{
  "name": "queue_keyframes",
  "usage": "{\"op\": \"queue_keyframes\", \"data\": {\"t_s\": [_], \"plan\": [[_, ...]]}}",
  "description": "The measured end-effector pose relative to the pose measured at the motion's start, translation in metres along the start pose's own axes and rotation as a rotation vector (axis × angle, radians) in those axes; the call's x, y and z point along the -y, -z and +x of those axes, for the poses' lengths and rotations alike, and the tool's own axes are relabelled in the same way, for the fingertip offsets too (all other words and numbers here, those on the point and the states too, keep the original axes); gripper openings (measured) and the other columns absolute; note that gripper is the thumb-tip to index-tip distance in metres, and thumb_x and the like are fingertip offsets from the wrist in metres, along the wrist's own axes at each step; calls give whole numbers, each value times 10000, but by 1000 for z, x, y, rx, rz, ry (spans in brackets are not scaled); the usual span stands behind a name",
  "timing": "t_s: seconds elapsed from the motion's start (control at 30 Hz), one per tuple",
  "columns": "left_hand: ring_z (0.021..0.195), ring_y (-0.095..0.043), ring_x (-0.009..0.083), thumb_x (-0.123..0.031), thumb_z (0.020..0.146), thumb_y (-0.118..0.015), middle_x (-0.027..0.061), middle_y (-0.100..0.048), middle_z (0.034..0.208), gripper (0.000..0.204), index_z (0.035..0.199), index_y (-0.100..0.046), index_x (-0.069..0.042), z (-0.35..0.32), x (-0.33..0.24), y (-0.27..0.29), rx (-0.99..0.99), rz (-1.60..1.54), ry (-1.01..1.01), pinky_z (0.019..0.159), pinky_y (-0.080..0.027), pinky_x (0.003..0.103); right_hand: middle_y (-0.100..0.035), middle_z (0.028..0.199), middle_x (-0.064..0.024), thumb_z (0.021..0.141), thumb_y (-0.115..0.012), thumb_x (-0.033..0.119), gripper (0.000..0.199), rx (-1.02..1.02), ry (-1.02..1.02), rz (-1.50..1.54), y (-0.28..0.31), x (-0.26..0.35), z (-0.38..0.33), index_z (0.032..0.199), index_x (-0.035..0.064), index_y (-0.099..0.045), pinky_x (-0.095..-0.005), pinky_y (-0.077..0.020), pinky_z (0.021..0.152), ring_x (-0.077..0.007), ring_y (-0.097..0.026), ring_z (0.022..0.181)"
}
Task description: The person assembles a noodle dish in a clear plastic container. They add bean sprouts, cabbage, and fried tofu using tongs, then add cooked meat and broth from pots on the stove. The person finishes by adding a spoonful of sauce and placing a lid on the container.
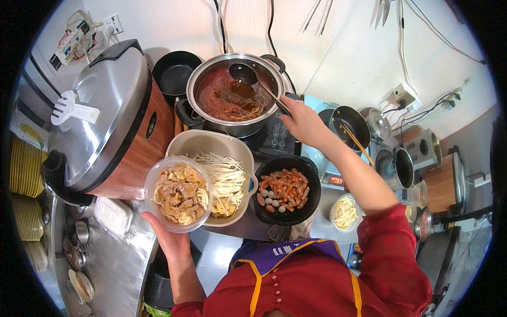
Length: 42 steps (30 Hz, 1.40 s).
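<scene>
My left hand is closed round a clear plastic bowl of sliced meat over pale noodles, held up at centre left. Behind it stands a beige tub with long white enoki mushrooms inside. My right hand grips the handle of a ladle, whose black bowl dips into red broth. The broth fills a steel pot on a black induction cooker. A black pan before me holds orange-and-white sticks and several small balls.
A large rice cooker with a white rice paddle on its lid stands at left. An empty black pan sits beside the pot. At right are a small bowl of noodles, a pan with chopsticks and a kitchen scale.
</scene>
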<state>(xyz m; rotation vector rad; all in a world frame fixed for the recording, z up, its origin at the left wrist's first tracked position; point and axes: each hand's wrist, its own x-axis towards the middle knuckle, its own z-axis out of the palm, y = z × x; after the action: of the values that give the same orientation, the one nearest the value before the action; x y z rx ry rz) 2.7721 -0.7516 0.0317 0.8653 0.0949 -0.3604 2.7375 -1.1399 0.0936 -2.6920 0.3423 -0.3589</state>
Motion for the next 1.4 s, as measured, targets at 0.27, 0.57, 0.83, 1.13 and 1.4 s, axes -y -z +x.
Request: {"op": "queue_keyframes", "data": {"t_s": [0.27,0.57,0.83,1.13,1.4], "plan": [[1431,-327,267,-704,939,-367,119,-310,1565,889,1535,-237,-57,8,-4,-8,22,22,14,1173,-292,433,-637,1139,-270,915,-576,182,465,400,-500,617,23,14,-1,1336,1,-494,-443,-479,927,-409,-602,1100],[1436,-318,292,-663,967,-361,138,-297,1573,835,1528,-259,-53,19,-3,-32,31,-29,47,1173,-287,457,-623,1206,-265,905,-582,193,486,110,-101,138,9,6,9,1333,-24,-500,-437,-465,968,-409,-578,1153],[1432,-324,279,-679,951,-398,114,-312,1561,836,1534,-257,-96,28,7,-51,31,-9,137,1167,-292,461,-622,1205,-266,901,-573,184,483,197,-213,296,21,8,12,1329,-32,-510,-437,-459,976,-408,-578,1160],[1377,-407,263,-652,980,-366,78,-394,1509,732,1505,-319,-145,35,12,-77,-27,53,189,1067,-422,478,-600,879,-110,941,-560,137,463,348,-510,793,19,2,35,1367,-17,-465,-272,-401,491,-135,-541,625],[1174,-553,170,-696,945,-413,24,-519,1394,734,1458,-397,-171,49,25,-82,-21,50,281,704,-481,282,-565,873,-78,980,-504,90,281,351,-738,1467,49,-1,36,1231,-35,-505,-206,-326,398,-85,-455,574]]}}
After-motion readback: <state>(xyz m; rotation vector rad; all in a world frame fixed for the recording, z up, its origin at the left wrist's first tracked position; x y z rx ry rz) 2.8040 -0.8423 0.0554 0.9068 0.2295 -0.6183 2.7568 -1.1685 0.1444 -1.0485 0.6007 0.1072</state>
